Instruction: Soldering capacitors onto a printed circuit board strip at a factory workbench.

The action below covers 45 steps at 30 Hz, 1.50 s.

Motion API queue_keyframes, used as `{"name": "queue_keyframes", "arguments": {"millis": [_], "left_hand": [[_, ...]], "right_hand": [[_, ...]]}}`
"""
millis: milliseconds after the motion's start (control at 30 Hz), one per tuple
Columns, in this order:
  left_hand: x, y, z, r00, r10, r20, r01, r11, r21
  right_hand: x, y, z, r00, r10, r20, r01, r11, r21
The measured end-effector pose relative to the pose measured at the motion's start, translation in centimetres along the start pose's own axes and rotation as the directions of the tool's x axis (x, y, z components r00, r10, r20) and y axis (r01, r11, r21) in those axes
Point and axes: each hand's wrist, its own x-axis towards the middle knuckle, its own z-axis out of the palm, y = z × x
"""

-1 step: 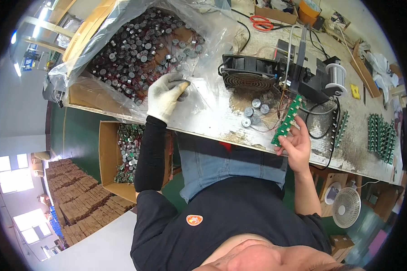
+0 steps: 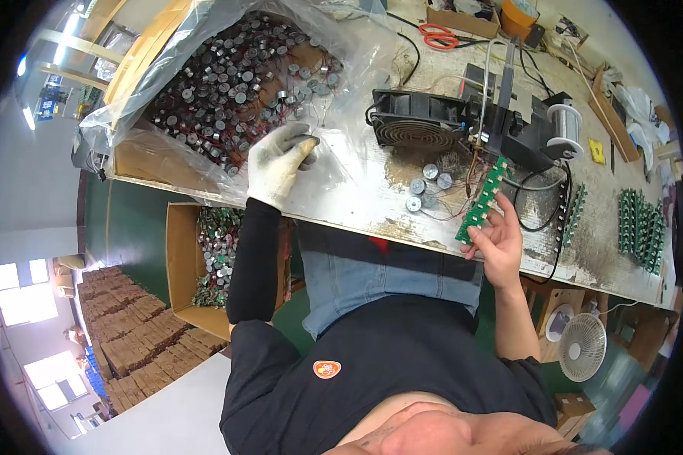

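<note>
In my bare right hand (image 2: 499, 249) is a green circuit board strip (image 2: 484, 203), pinched near its lower end between thumb and fingers. The strip slants up toward the tip of a soldering machine (image 2: 520, 129). My left hand (image 2: 275, 165), in a whitish glove, is closed beside the plastic-lined box (image 2: 129, 155) of small round metal motors (image 2: 239, 97) with thin reddish wires. Whatever its fingertips hold is hidden or too small to make out. Several loose motors (image 2: 430, 173) with wires lie on the table between my hands.
A black fan (image 2: 417, 125) stands beside the soldering machine, which carries a spool of solder wire (image 2: 564, 133). Rows of green boards (image 2: 640, 231) lie at the right. Red-handled scissors (image 2: 439, 36) rest at the back. Below the table edge stands a carton (image 2: 180, 262) of wired parts.
</note>
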Motion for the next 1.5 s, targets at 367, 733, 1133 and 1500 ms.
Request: {"name": "queue_keyframes", "arguments": {"millis": [367,733,1133,1500], "left_hand": [[-5.9,-0.4,5.8,0.977,-0.053,0.209,0.042,0.997,0.057],[-8.1,-1.4,12.1,0.88,-0.229,0.415,0.233,0.972,0.043],[-8.8,-1.3,14.7,0.909,-0.106,0.404,-0.003,0.966,0.259],[-9.2,-2.2,15.8,0.934,-0.114,0.34,0.103,0.993,0.051]], "right_hand": [[0.0,-0.2,0.0,0.999,0.046,-0.014,-0.045,0.998,0.037],[0.0,0.4,-0.3,1.0,0.017,0.019,-0.018,0.997,0.08],[0.3,-0.7,-0.1,0.999,0.022,0.044,-0.026,0.994,0.106],[0.6,-0.7,0.0,1.0,0.015,0.001,-0.015,0.988,0.156]]}}
